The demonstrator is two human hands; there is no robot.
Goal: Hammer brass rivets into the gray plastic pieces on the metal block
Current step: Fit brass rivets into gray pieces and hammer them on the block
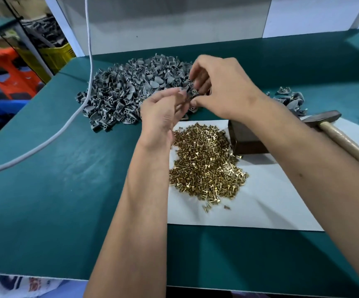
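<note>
Across the whole frame a green surface (66, 190) carries a gray pile of plastic pieces (129, 91) at upper centre, a white sheet (249, 207), brass rivets (206, 162) heaped mid-frame, a dark block (245, 138) and a hammer (333, 125) at right. Above the pile, the left hand (161, 117) and right hand (223, 87) meet, each grip pinched on one gray piece (192, 93).

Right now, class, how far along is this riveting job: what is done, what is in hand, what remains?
Possibly done: a small heap of gray pieces lies at right, though rivets in them cannot be made out. In hand: the left hand and right hand both pinch a gray piece above the big pile. Left: hammer lies unused, metal block bare, brass rivets plentiful.
</note>
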